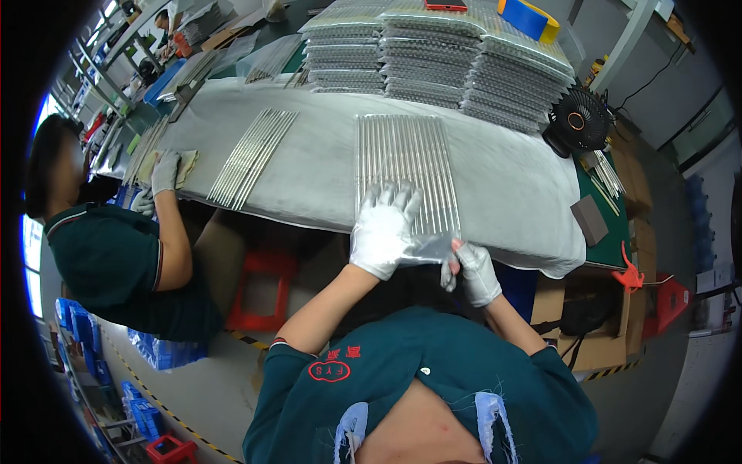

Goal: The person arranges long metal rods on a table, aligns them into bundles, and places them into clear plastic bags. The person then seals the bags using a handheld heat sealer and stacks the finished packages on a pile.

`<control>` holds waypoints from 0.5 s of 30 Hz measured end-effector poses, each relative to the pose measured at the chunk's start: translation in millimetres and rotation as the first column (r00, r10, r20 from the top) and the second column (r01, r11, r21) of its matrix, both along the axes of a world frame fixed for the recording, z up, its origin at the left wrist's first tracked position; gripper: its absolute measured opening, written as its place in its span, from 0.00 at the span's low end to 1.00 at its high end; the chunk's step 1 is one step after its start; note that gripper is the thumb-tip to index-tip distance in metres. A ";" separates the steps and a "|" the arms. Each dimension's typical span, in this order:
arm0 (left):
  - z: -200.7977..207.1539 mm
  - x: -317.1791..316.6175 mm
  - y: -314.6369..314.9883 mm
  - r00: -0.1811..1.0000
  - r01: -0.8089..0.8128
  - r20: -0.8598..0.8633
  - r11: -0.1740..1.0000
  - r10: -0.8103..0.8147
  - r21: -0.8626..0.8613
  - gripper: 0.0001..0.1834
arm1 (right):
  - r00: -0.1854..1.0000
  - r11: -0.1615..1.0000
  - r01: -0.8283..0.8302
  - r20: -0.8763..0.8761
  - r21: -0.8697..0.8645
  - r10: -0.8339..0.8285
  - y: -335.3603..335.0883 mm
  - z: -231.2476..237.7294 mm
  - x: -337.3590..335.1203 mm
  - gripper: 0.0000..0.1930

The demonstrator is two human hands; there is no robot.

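A row of thin silvery metal rods (403,155) lies side by side inside a clear plastic bag on the white-covered table. My left hand (382,232), in a white glove, rests flat over the near part of the rods with its fingers stretched out. At the bag's near right corner, the loose end of the plastic bag (434,249) is pinched by my right hand (477,274). That glove leaves at least one fingertip bare. Part of the rods is hidden beneath my left hand.
Tall stacks of bagged rods (425,62) stand at the back, with a roll of tape (529,19) on top. Loose rods (253,158) lie to the left, near a gloved co-worker (124,263). A black fan (578,120) and a grey block (590,221) sit at right.
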State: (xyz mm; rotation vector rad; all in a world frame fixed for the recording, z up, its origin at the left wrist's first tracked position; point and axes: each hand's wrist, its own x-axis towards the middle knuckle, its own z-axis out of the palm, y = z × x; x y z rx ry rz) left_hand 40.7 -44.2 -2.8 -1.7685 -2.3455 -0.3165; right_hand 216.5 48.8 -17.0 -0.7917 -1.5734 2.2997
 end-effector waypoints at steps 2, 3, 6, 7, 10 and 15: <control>2.0 4.1 -4.2 0.998 0.054 0.022 0.998 -0.055 0.010 0.43 | 0.994 0.997 -0.067 0.085 -0.031 0.069 -7.9 -10.9 19.6 0.28; 2.8 6.2 -6.6 0.997 0.076 0.029 0.997 -0.076 0.010 0.44 | 0.993 0.994 -0.086 0.069 -0.074 0.091 -11.8 -14.1 24.2 0.28; 12.2 9.7 -10.4 0.992 0.107 0.066 0.994 -0.106 -0.014 0.45 | 0.996 0.995 -0.080 0.041 -0.055 0.082 -16.3 -16.1 26.6 0.28; 14.8 11.6 -10.6 0.993 0.104 0.064 0.994 -0.102 -0.037 0.46 | 0.993 0.993 -0.105 0.051 -0.057 0.108 -15.9 -16.1 28.9 0.28; 7.0 28.0 -3.9 0.990 0.132 0.057 0.991 -0.130 -0.024 0.49 | 0.988 0.989 -0.142 0.060 -0.037 0.145 -17.9 -16.8 31.8 0.29; 2.0 39.2 10.5 0.989 0.047 0.135 0.995 -0.059 0.085 0.46 | 0.985 0.986 -0.164 0.047 -0.014 0.165 -19.5 -19.3 32.6 0.28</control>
